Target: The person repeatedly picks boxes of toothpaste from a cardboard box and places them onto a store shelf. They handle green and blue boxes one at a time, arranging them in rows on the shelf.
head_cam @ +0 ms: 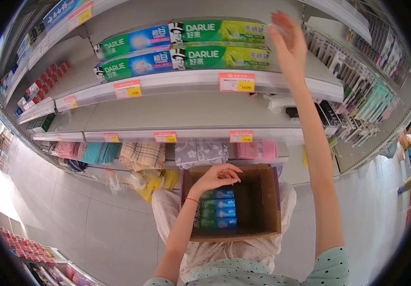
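On my lap rests a brown cardboard box (259, 200), its top spread wide. Several blue-and-green Darlie toothpaste cartons (218, 213) lie stacked along its left side. Above them hovers my left hand (219, 177), fingers loosely bent and nothing in it. My right hand (288, 34) is raised at the right end of the shelf display, fingers apart and slightly blurred. Beside it, two green-and-yellow Darlie cartons (227, 57) sit in two layers on the upper shelf (191, 79). Blue-and-green Darlie cartons (134, 66) stand to their left, also two layers high.
Below runs a second shelf (191, 114) with price tags on its edge. Folded cloths (143, 155) and pink towels (257, 150) fill the bottom level. Hanging packets (363, 82) crowd the right side. Yellow plastic bags (155, 182) lie beside my left knee.
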`<state>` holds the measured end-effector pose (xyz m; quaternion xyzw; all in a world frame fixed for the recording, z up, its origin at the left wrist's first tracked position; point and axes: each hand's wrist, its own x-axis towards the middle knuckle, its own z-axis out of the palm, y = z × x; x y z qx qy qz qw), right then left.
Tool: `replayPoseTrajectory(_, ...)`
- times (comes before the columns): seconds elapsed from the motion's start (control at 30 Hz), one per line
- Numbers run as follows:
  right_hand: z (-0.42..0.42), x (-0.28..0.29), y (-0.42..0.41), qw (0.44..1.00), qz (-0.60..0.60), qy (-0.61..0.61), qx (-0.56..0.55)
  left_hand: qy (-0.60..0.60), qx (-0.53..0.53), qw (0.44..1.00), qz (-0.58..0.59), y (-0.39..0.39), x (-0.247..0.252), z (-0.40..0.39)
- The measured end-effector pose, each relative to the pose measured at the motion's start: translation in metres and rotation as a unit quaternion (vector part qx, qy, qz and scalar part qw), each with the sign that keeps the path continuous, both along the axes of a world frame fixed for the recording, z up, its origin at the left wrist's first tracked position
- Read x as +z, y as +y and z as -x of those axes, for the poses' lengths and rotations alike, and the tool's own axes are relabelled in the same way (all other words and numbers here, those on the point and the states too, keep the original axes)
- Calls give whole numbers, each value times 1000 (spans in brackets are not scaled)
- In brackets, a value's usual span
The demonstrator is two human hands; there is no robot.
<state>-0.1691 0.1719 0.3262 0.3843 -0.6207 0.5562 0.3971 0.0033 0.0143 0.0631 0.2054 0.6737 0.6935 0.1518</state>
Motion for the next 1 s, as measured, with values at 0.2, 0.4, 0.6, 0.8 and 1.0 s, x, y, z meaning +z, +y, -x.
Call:
replayPoseTrajectory(0.2,-103,-66,27,986,91,-15,138,-41,19,999,-9,2,0,1)
replayPoseTrajectory(0.4,-168,-184,28,943,47,-275,182,-45,65,995,55,-1,-14,1)
replayPoseTrajectory(0.6,-148,-292,9,788,38,-569,231,-57,42,975,211,-12,-38,9)
replayPoseTrajectory(0.8,-142,-362,6,527,-559,-629,121,62,111,887,445,-20,-59,2)
replayPoseTrajectory(1.0,-170,-420,18,370,-676,-630,99,29,86,869,486,-16,-55,-1)
